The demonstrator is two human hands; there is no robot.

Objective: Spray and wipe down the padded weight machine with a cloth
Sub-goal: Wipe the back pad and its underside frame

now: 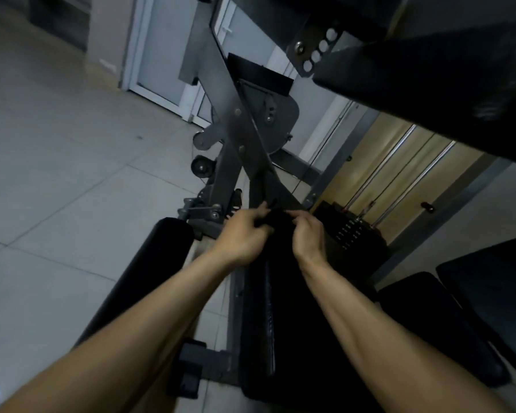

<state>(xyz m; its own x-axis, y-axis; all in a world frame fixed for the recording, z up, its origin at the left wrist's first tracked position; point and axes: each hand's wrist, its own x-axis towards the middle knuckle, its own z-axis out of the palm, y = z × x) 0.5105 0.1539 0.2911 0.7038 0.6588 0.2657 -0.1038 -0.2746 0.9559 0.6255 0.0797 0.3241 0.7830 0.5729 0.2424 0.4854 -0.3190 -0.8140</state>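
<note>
- Both hands meet at the far end of the long black pad of the weight machine.
- The left hand has its fingers curled around one end of a dark cloth and grips it.
- The right hand pinches the other end of the cloth with bent fingers, just beside the left hand.
- The cloth is bunched between the two hands, above the pad's end; it is too dark to tell whether it touches the pad.
- A black roller pad lies left of the long pad, over the tiled floor.
- The grey metal frame rises beyond the hands.
- The weight stack stands just right of the right hand.
</note>
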